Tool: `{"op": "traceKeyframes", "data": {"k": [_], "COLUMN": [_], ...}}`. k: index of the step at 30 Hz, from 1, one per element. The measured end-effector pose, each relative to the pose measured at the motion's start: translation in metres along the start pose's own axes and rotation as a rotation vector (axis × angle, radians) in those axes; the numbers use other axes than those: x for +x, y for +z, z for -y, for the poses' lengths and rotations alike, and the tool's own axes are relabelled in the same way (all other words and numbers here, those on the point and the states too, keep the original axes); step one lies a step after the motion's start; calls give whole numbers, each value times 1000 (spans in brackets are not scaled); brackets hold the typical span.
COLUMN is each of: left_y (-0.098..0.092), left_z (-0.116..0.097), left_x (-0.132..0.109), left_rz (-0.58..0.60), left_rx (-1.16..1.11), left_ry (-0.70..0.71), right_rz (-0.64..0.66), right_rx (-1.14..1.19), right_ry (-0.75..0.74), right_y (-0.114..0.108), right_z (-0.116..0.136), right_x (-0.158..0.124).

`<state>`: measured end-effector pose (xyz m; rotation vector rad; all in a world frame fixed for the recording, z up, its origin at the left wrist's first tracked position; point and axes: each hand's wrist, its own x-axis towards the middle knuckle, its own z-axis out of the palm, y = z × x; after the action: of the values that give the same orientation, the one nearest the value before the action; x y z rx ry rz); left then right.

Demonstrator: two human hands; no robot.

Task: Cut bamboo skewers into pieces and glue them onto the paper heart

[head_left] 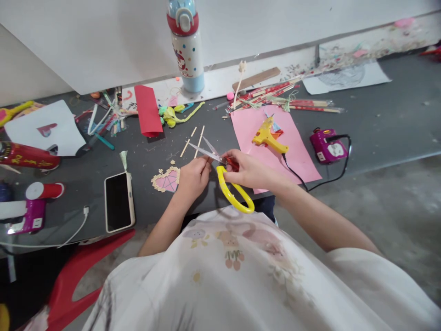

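My right hand [246, 170] is closed around a pair of scissors with a yellow handle [246, 208]; red shows under the fingers. The blades stand apart and point up and to the left. Right by them, my left hand [195, 178] has its thumb and fingers pinched together; whatever is in them is too small or hidden to make out. Two thin wooden sticks [188, 141] lie just beyond the blades. To the left of my left hand sits a pink heart [169, 180] edged with small beige pieces and crossed by dark lines.
A yellow glue gun [267, 135] rests on pink paper [296, 161], its cord running right near a purple box [328, 146]. A phone [119, 202] lies left, beside red thread [44, 190]. Behind stand a bottle [188, 55], red paper [149, 110] and wrapped sticks [310, 105].
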<state>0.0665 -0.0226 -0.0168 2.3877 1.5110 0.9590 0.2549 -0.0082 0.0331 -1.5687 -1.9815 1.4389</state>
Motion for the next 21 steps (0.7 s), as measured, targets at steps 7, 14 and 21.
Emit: {"op": "traceKeyframes", "data": {"k": [7, 14, 21], "left_y": [-1, 0, 1], "left_z": [5, 5, 6], "left_x": [-3, -2, -1], "left_rz": [41, 77, 50], "left_rx": [38, 17, 29], "left_ry": [48, 45, 80], "right_rz": [33, 51, 58], "right_rx": [70, 101, 99], "right_ry": [-45, -55, -18], "right_y": [8, 9, 4], "right_z": [-5, -9, -3], "right_x": [7, 9, 4]}}
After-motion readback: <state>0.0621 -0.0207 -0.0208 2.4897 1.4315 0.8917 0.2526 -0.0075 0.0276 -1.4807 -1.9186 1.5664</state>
